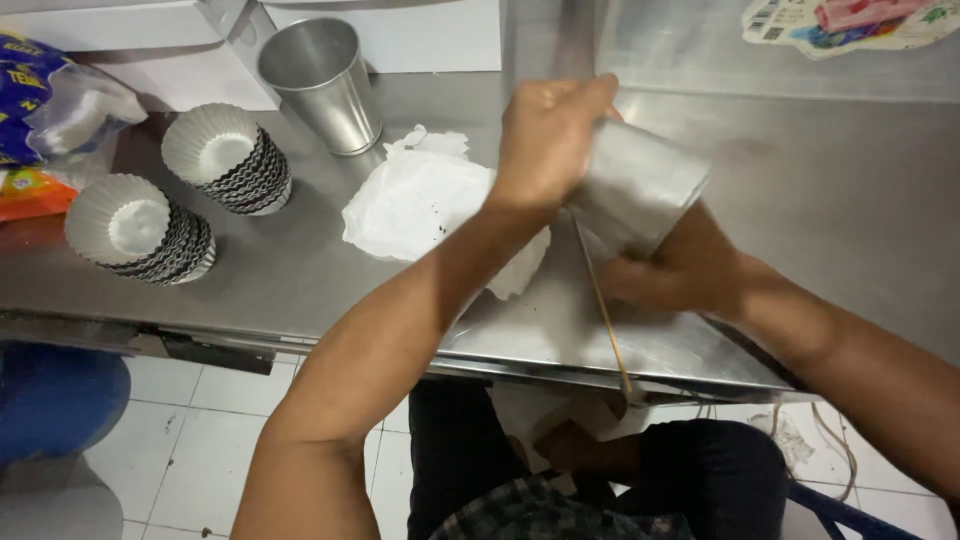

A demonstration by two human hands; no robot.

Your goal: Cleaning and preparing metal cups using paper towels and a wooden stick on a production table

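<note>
Left hand point(545, 130) grips the tilted, shiny metal cup point(640, 185) near the steel table's point(850, 200) front edge; right hand point(675, 270) pinches a thin wooden stick point(605, 310), scraping; steadiness needed.

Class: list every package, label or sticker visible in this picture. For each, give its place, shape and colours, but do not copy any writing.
Blue plastic bag: far left edge of the steel counter, crumpled, blue and yellow with a clear part.
Orange packet: left edge, below the blue bag, flat, orange with some green.
Sticker sheet: top right on the steel wall, irregular shape, pale with pink, blue and green patches and small square code marks.
</note>
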